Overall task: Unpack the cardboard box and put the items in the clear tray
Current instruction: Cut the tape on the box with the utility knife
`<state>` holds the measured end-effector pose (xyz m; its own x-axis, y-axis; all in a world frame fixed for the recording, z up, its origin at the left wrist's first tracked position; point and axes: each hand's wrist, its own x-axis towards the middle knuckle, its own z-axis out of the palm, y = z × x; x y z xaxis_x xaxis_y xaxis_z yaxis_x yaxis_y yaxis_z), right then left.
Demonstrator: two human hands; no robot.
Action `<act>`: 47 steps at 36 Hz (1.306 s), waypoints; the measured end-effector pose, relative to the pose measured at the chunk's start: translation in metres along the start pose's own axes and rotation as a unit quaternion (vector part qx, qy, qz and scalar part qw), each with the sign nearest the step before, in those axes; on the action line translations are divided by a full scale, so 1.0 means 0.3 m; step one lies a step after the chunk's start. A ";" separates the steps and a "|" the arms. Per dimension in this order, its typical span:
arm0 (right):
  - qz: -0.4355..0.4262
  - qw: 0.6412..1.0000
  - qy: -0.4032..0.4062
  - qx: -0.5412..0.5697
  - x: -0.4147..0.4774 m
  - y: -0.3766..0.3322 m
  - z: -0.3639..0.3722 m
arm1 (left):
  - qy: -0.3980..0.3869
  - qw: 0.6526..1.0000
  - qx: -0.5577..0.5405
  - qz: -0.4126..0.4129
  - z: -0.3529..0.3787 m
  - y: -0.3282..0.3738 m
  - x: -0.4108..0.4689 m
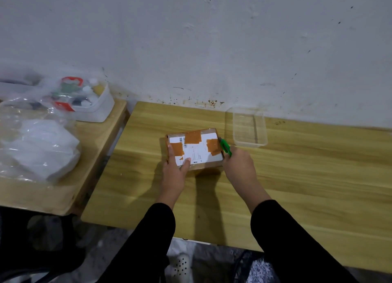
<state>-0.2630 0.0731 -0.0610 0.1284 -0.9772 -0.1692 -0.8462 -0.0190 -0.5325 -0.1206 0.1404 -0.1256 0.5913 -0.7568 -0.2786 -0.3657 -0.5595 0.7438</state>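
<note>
- Pale wooden tabletop (275, 187) under a scuffed white wall is the work surface; both black-sleeved arms reach out over its near edge.
- Left hand (176, 170) lies flat, fingers spread, on the near-left corner of the cardboard box (194, 148), pinning it without closing round anything.
- Right hand (238, 166) is curled around a green utility knife (225, 147), whose tip sits at the box's right edge, beside the tape there.
- That box rests mid-table, lid sealed with brown tape strips over a white shipping label, so unpacking has not begun.
- It looks small, stiff and probably light; pressing on the lid and gripping the side walls should steady it, with fingers kept clear of the blade's line.
- Beyond it, just to the right, the clear tray (250, 126) stands empty near the wall; thin plastic, likely to slide if nudged.
- Far left, a second table holds plastic bags (36, 142) and a white tub (95, 106) of small bottles.
</note>
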 end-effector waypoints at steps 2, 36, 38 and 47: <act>0.003 1.000 -0.008 -0.017 -0.008 -0.003 0.005 | 0.004 1.000 0.007 -0.006 0.001 -0.005 0.001; 0.006 0.940 0.052 0.338 -0.096 0.150 0.048 | 0.027 0.999 -0.020 0.035 -0.034 -0.032 -0.027; 0.003 0.938 0.030 0.345 -0.087 0.139 0.055 | 0.032 0.999 -0.007 0.033 -0.056 -0.031 -0.007; 0.013 0.924 -0.034 0.381 -0.009 0.073 0.124 | 0.095 0.995 -0.012 -0.015 -0.149 -0.040 0.163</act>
<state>-0.2626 0.0831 -0.1032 0.1672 -0.9591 -0.2284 -0.2422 0.1846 -0.9525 -0.0552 0.1252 -0.1208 0.7270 -0.6619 -0.1828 -0.3304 -0.5706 0.7518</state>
